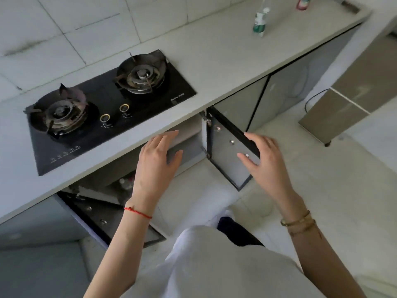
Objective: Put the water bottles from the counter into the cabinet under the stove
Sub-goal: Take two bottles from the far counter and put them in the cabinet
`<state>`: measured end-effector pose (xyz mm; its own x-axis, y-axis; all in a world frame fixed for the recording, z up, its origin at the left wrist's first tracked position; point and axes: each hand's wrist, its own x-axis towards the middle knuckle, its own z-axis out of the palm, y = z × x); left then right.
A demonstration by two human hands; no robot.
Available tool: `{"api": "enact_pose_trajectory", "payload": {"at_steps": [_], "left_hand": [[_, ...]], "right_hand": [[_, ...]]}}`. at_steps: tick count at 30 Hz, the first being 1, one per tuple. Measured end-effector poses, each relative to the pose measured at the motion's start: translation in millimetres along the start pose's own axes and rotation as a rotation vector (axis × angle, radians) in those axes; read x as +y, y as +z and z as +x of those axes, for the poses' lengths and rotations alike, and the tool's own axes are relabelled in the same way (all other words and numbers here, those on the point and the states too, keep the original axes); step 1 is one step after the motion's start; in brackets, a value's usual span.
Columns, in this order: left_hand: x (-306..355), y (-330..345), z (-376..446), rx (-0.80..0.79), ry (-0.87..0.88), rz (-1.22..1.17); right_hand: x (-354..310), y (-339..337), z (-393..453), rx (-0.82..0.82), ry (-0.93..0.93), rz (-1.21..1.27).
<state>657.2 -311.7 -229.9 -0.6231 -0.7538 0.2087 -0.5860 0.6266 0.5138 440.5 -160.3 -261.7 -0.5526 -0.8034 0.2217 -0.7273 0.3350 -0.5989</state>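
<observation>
Beyond both hands, far up the counter [214,67] to the right, a clear plastic water bottle [260,20] with a green-and-white label stands upright, well apart from either hand. A second container with a pink label [303,3] shows at the top edge farther right; whether it is a water bottle cannot be told.

The left hand [156,162] hovers with fingers straight and spread just below the counter's front edge, holding nothing, in front of the open cabinet [189,147] under the gas stove [103,108]. The right hand [264,160] is likewise spread and empty, close beside the top edge of the right cabinet door [227,153], which stands swung out; whether it touches the door is unclear. Left of the left wrist, the other door [103,218] is also swung open, and bottle caps [125,183] show dimly inside the cabinet.

The bottle on the counter looks light and thin-walled, probably springy under a squeeze and a little slick on bare plastic. Judging by its tall, narrow shape it would tip easily, so a wrap around the labelled middle seems the safest hold. The step in hand appears to be reaching for that bottle.
</observation>
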Motion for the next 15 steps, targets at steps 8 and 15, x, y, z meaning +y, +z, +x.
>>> {"api": "enact_pose_trajectory", "payload": {"at_steps": [8, 15], "left_hand": [[95.6, 69.8, 58.4, -0.116, 0.274, -0.045], [209.7, 160.8, 110.8, -0.15, 0.362, -0.127]], "right_hand": [[83.3, -79.3, -40.7, 0.207, 0.258, -0.027], [189.5, -164.3, -29.2, 0.31, 0.351, -0.064]]}}
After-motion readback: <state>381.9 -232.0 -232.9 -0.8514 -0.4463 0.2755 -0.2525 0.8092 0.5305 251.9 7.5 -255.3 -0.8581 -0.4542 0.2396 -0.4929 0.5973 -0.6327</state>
